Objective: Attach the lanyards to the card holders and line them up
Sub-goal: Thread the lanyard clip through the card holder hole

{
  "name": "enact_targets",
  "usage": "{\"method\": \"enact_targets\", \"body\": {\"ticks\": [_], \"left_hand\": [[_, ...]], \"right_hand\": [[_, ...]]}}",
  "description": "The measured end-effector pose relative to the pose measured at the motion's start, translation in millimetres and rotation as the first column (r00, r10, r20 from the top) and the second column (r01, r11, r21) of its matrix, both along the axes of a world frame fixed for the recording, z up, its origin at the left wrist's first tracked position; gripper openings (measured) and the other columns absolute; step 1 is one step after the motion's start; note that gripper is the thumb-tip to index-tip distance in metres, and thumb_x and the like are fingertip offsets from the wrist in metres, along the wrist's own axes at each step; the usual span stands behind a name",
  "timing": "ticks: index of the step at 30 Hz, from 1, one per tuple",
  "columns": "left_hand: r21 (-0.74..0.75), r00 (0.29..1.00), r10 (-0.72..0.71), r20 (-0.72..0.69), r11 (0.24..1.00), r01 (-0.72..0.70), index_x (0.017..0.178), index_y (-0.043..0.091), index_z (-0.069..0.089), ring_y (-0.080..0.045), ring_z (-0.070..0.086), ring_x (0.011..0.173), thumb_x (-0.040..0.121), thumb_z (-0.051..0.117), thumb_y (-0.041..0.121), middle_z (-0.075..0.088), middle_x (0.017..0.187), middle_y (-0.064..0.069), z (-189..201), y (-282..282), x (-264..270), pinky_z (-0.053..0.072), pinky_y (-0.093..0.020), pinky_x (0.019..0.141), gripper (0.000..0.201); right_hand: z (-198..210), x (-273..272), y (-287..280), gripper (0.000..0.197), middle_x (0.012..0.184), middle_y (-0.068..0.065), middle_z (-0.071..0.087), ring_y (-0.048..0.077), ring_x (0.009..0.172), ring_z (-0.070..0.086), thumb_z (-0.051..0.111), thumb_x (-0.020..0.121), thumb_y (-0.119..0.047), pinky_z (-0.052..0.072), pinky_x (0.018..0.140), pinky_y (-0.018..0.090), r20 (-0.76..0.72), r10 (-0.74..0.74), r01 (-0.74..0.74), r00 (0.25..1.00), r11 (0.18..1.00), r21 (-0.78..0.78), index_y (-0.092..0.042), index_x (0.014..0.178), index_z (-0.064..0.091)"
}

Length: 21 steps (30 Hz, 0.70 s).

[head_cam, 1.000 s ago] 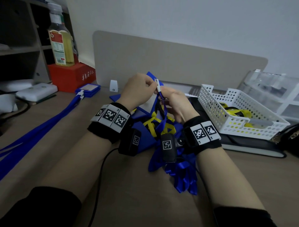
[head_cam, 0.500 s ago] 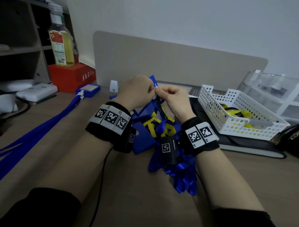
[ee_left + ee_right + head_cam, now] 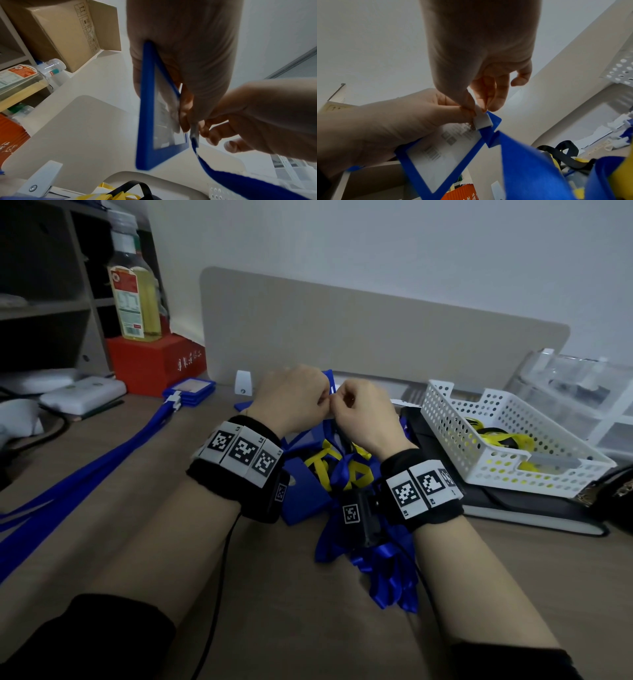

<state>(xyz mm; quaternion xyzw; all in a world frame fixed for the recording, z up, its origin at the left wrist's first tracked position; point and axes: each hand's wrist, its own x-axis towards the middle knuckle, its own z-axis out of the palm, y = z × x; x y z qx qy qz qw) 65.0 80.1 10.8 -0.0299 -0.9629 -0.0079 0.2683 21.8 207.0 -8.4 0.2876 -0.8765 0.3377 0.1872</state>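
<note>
My left hand [image 3: 294, 397] grips a blue-framed card holder [image 3: 147, 121] [image 3: 440, 159], held upright above the desk. My right hand [image 3: 359, 409] pinches the white clip [image 3: 482, 120] of a blue lanyard [image 3: 240, 180] [image 3: 530, 169] against the holder's top edge. Both hands meet at the clip, fingers curled. A pile of blue card holders [image 3: 305, 491] with blue and yellow lanyards [image 3: 346, 470] lies on the desk under my wrists. At the back left, finished blue holders [image 3: 190, 388] lie stacked, their blue lanyards [image 3: 85, 474] stretched toward me.
A white perforated basket [image 3: 496, 436] holding yellow lanyards sits at right on a dark notebook [image 3: 513, 508]. A red box [image 3: 154, 361] with an oil bottle [image 3: 135, 289] stands at back left. A beige divider panel [image 3: 376, 337] closes off the desk's far edge.
Both hands have closed together and moved slightly up and away; the lanyard clip, visible above the fingers a second ago, is now hidden between them in the head view.
</note>
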Motion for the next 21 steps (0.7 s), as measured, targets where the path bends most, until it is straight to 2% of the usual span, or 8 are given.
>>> {"method": "enact_targets", "body": {"ticks": [4, 10, 14, 15, 17, 19, 20, 21], "left_hand": [[-0.005, 1.000, -0.023, 0.014, 1.000, 0.023, 0.083, 0.012, 0.064, -0.025, 0.058, 0.081, 0.092, 0.047, 0.034, 0.059, 0.089, -0.003, -1, -1, -1, 0.043, -0.033, 0.066, 0.030], [-0.028, 0.998, -0.070, 0.004, 0.997, 0.070, 0.088, 0.014, 0.063, -0.024, 0.057, 0.086, 0.094, 0.047, 0.031, 0.058, 0.094, -0.003, 2, -3, 0, 0.038, -0.033, 0.067, 0.024], [-0.081, 0.997, -0.075, -0.001, 0.994, 0.075, 0.090, 0.015, 0.063, -0.025, 0.057, 0.087, 0.095, 0.045, 0.031, 0.053, 0.093, -0.001, 3, -1, 2, 0.035, -0.032, 0.066, 0.025], [-0.086, 0.997, -0.077, -0.005, 0.993, 0.076, 0.090, 0.016, 0.063, -0.025, 0.057, 0.087, 0.095, 0.045, 0.031, 0.052, 0.092, 0.000, 3, 0, 2, 0.034, -0.033, 0.065, 0.025], [-0.082, 0.996, -0.092, -0.022, 0.993, 0.090, 0.089, 0.016, 0.062, -0.025, 0.056, 0.087, 0.095, 0.044, 0.030, 0.048, 0.089, 0.002, 2, 2, 2, 0.032, -0.033, 0.064, 0.024], [-0.063, 0.991, -0.128, -0.044, 0.990, 0.125, 0.085, 0.017, 0.060, -0.024, 0.056, 0.087, 0.095, 0.043, 0.029, 0.047, 0.087, 0.003, 1, 3, 1, 0.030, -0.032, 0.063, 0.022], [-0.048, 0.988, -0.151, -0.044, 0.988, 0.149, 0.084, 0.018, 0.058, -0.023, 0.056, 0.087, 0.096, 0.043, 0.029, 0.048, 0.087, 0.003, 1, 3, 1, 0.030, -0.032, 0.063, 0.022], [-0.026, 0.984, -0.176, -0.035, 0.984, 0.175, 0.086, 0.020, 0.059, -0.022, 0.056, 0.088, 0.097, 0.044, 0.029, 0.050, 0.088, 0.003, 2, 2, 1, 0.032, -0.032, 0.064, 0.021]], "right_hand": [[0, -1, 4, 0.018, 0.073, 0.003, 0.063, 0.023, 0.073, 0.058, 0.050, 0.086, -0.019, 0.048, 0.067, 0.038, 0.027, 0.030, -0.030, 0.999, 0.999, -0.021, -0.007, 0.077, 0.060], [1, 3, 5, 0.019, 0.072, 0.008, 0.062, 0.024, 0.070, 0.055, 0.053, 0.085, -0.018, 0.045, 0.064, 0.036, 0.019, 0.062, -0.060, 0.998, 0.995, -0.083, -0.004, 0.074, 0.058], [1, 4, 6, 0.019, 0.067, 0.007, 0.056, 0.018, 0.065, 0.049, 0.057, 0.081, -0.016, 0.044, 0.063, 0.036, 0.050, 0.074, -0.067, 0.996, 0.990, -0.128, 0.001, 0.071, 0.056], [1, 4, 6, 0.019, 0.066, 0.008, 0.057, 0.020, 0.064, 0.050, 0.059, 0.078, -0.016, 0.045, 0.063, 0.037, 0.072, 0.084, -0.071, 0.994, 0.984, -0.164, 0.001, 0.069, 0.055], [1, 5, 7, 0.020, 0.067, 0.016, 0.063, 0.031, 0.067, 0.059, 0.060, 0.069, -0.019, 0.050, 0.066, 0.042, 0.134, 0.121, -0.079, 0.984, 0.957, -0.280, 0.000, 0.065, 0.054], [1, 4, 9, 0.020, 0.071, 0.023, 0.064, 0.039, 0.070, 0.061, 0.059, 0.065, -0.018, 0.052, 0.066, 0.045, 0.189, 0.157, -0.072, 0.969, 0.918, -0.389, 0.002, 0.064, 0.056], [2, 4, 11, 0.018, 0.070, 0.025, 0.063, 0.038, 0.066, 0.058, 0.060, 0.067, -0.014, 0.050, 0.063, 0.043, 0.214, 0.173, -0.065, 0.961, 0.898, -0.435, 0.004, 0.064, 0.056], [2, 3, 13, 0.016, 0.067, 0.023, 0.061, 0.031, 0.061, 0.053, 0.061, 0.070, -0.011, 0.047, 0.058, 0.038, 0.241, 0.185, -0.050, 0.953, 0.878, -0.477, 0.002, 0.063, 0.055]]}}
